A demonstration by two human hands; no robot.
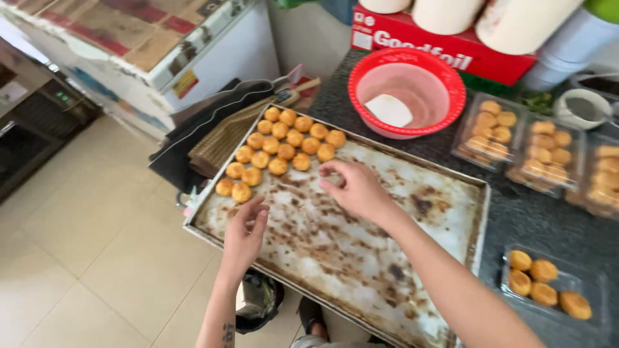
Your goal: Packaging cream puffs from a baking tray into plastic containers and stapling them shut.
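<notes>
— Starting from my right hand (356, 191): it hovers over the baking tray (445, 219), fingers curled narrow with thumb and fingertips pinched near each other, just below the bottom row of pastries (284, 145). Whether it grips one I cannot tell; nothing shows between the fingers.

— And your left?

— My left hand (245, 233) sits at the tray's near-left edge, fingers loosely together and pointing up toward the pastries, holding nothing. The closest ones are the two at the lower-left end of the cluster, just beside its fingertips.

— Where exactly are the pastries?

— Small round golden ones, packed in rows in the tray's far-left corner, touching one another. The remaining tray surface is bare, stained metal (brown scorch marks all over).

— What lies beyond the tray?

— A red plastic bowl (406, 90) stands past the tray's far edge on the dark counter (535, 219), with a white scraper (389, 111) lying inside. To the right are clear plastic boxes (493, 129) already filled with the same pastries, and one more open box (548, 287) near my right forearm holding four. Behind the bowl is a long red carton (445, 48) with white rolls (445, 13) on top. A pale tiled floor (97, 258) lies to the left.
</notes>
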